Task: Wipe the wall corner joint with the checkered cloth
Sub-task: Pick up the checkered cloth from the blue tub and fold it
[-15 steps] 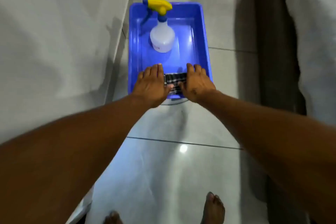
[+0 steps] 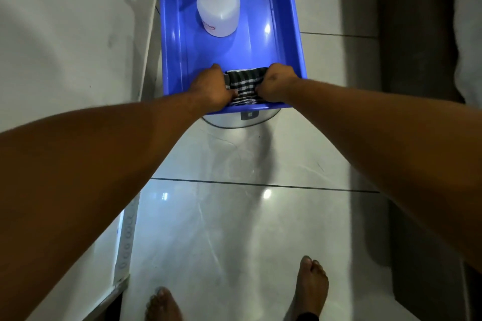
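Note:
The checkered cloth [image 2: 245, 86], black and white, lies bunched at the near end of a blue plastic tub [image 2: 294, 41]. My left hand [image 2: 212, 87] grips its left side with curled fingers. My right hand [image 2: 277, 81] grips its right side the same way. The white wall [image 2: 65, 34] runs along the left, and its joint with the floor [image 2: 148, 65] passes just left of the tub.
A white spray bottle [image 2: 218, 12] with a blue neck stands in the tub's far half. The tub rests on a round white base [image 2: 241, 118] on glossy floor tiles. A dark panel [image 2: 407, 60] lines the right side. My bare feet [image 2: 311, 284] are at the bottom.
Both hands have closed from flat fingers into fists on the cloth. The view has moved closer and dipped, cutting off the bottle's yellow trigger.

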